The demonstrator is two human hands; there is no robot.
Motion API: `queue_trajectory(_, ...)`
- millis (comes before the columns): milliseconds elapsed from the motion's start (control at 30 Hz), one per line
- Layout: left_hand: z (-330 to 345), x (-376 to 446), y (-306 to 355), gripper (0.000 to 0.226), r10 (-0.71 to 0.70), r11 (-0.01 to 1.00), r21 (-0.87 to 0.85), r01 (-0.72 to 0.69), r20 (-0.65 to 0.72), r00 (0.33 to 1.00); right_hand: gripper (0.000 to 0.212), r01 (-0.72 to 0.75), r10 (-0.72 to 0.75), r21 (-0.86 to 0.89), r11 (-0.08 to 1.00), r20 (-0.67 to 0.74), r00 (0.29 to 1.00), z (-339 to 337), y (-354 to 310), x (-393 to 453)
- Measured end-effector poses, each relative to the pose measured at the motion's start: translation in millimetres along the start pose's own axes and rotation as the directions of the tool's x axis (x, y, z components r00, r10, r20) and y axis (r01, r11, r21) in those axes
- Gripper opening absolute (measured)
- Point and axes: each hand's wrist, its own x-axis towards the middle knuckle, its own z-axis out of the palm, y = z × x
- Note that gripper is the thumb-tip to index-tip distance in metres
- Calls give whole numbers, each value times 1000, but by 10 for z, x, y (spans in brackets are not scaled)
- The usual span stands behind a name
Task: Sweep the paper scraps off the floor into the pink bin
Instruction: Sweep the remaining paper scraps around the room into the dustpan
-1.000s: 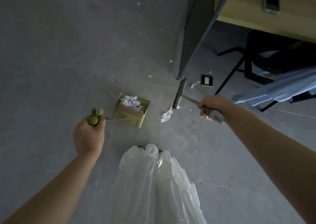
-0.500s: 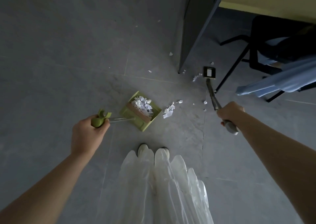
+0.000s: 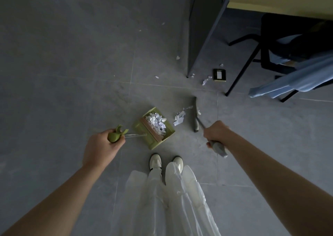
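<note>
My left hand [image 3: 101,148] grips the green handle of a long-handled green dustpan [image 3: 153,128] that stands on the grey floor and holds a heap of white paper scraps [image 3: 156,121]. My right hand [image 3: 215,134] grips the grey handle of a broom [image 3: 195,116] whose dark head lies on the floor just right of a loose clump of scraps [image 3: 179,117]. That clump sits between the broom head and the dustpan's mouth. More scraps [image 3: 205,80] lie near the desk leg, and several small bits are scattered farther up the floor. No pink bin is in view.
A dark desk panel [image 3: 200,28] stands at the upper right, with a black chair [image 3: 288,43] and a draped blue cloth [image 3: 295,77] beside it. A small dark square floor plate [image 3: 219,74] lies by the chair leg. My white shoes [image 3: 165,162] are just below the dustpan.
The broom head has swung from near the floor plate down and left to the scrap clump beside the dustpan. My right hand came closer in. The dustpan stayed roughly where it was.
</note>
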Motion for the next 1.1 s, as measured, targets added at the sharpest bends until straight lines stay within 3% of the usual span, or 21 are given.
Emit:
queue_trajectory(200,46,67,-6,19,-2,999,45,0,45,999,15,-66,65,91,994,18,998,5,-129,-189)
queue_trajectory(567,89,168,18,15,7,997,78,-13,76,997,15,-45,39,-118,992,-56,998,-145,59,-164)
queue_trajectory(1100,214,195,276,21,27,997,75,-34,84,996,9,116,-69,-238,964,196,978,297,-73,-725)
